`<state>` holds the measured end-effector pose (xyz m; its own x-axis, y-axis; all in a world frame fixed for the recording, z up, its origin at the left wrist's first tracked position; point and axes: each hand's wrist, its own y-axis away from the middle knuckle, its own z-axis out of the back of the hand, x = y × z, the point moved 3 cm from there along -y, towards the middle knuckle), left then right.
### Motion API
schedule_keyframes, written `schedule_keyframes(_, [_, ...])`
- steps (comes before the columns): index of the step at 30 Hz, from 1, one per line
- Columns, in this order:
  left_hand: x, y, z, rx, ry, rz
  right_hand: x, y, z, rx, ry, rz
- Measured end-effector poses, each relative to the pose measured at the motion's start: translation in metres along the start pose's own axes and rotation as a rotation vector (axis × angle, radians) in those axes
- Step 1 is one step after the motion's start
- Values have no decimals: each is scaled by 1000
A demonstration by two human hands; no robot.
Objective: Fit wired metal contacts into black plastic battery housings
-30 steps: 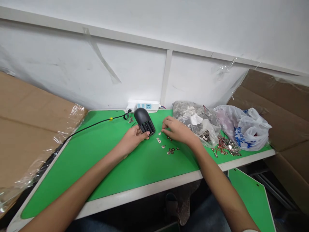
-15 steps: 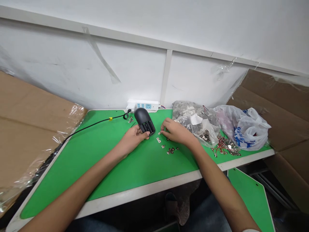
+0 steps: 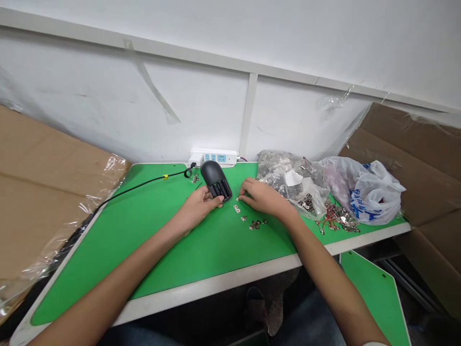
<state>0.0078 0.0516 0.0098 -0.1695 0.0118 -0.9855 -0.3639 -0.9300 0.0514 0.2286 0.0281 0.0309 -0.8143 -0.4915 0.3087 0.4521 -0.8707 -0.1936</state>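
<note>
Black battery charger (image 3: 215, 180) against left hand (image 3: 197, 207)

black plastic battery case (image 3: 212, 176): lower end hidden by left hand (image 3: 197, 207); small silver metal pieces (image 3: 255, 225): too small to identify.

Two hands (image 3: 196, 206) (image 3: 264, 198), one battery charger (image 3: 216, 181), two plastic bags (image 3: 291, 180) (image 3: 363, 192)

Nothing readable: blue print (image 3: 356, 204) on white plastic bag (image 3: 376, 185), paper label (image 3: 293, 179) too small.
</note>
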Motion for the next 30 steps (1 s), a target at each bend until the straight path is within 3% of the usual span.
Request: schedule_keyframes(30, [1, 0, 0, 16, 14, -1, 1, 1, -1, -5, 46, 2])
